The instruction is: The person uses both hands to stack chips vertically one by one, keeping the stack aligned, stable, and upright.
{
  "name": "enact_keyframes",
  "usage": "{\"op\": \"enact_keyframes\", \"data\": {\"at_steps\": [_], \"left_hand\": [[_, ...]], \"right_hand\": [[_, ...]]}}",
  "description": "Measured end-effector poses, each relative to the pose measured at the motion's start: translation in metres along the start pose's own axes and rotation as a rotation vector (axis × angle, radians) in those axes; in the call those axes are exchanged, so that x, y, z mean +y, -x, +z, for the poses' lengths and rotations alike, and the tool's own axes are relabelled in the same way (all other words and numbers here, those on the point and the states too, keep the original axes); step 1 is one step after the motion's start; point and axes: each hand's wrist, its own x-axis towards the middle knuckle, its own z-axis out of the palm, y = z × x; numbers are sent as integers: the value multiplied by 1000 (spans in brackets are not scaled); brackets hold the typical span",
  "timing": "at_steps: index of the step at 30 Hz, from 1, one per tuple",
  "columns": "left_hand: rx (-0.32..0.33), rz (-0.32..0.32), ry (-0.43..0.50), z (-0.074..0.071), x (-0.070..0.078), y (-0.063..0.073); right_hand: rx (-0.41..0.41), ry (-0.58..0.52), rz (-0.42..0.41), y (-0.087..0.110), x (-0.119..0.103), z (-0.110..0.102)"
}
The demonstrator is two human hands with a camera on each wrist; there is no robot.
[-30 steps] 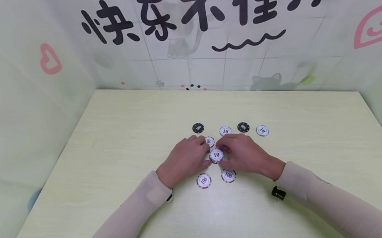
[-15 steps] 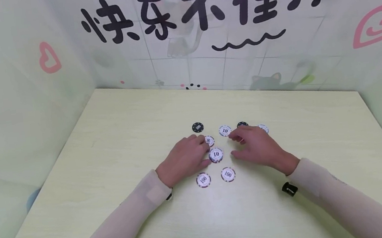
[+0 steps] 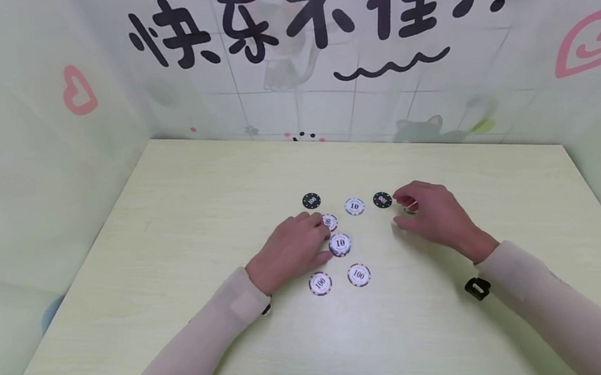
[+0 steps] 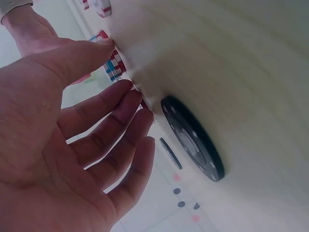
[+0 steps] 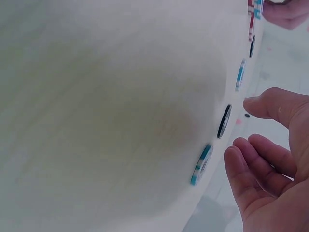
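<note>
On the table, a stack of poker chips [image 3: 340, 244] topped by a white 10 chip stands beside my left hand [image 3: 288, 249]. That hand's thumb and loosely bent fingers lie around the stack's left side; whether they touch it I cannot tell. The left wrist view shows red and blue edges in the stack [image 4: 114, 64]. My right hand [image 3: 443, 213] hovers over the rightmost white 10 chip, which it mostly hides in the head view. In the right wrist view that blue-edged chip [image 5: 202, 165] lies flat, apart from the spread thumb and fingers.
Two white 100 chips, one at left [image 3: 321, 283] and one at right [image 3: 359, 275], lie in front of the stack. Behind it are a partly covered white chip [image 3: 330, 221], a black 100 chip [image 3: 311, 200], a white 10 chip [image 3: 354, 206] and another black chip [image 3: 382, 200].
My right hand has left the stack and moved right, past the black chip, to the rightmost 10 chip. The left hand has stayed by the stack.
</note>
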Motion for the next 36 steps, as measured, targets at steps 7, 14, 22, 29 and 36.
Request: {"op": "enact_keyframes", "data": {"at_steps": [7, 14, 22, 29, 36], "left_hand": [[2, 1, -2, -1, 0, 0], [6, -1, -2, -2, 0, 1], [6, -4, 1, 0, 1, 0], [-6, -17, 17, -1, 2, -1], [1, -11, 13, -1, 1, -1]], "right_hand": [[21, 30, 46, -1, 15, -8], [16, 26, 67, -3, 29, -10], [-29, 12, 106, -4, 34, -9], [-23, 17, 98, -5, 36, -9], [-42, 68, 78, -8, 35, -10]]}}
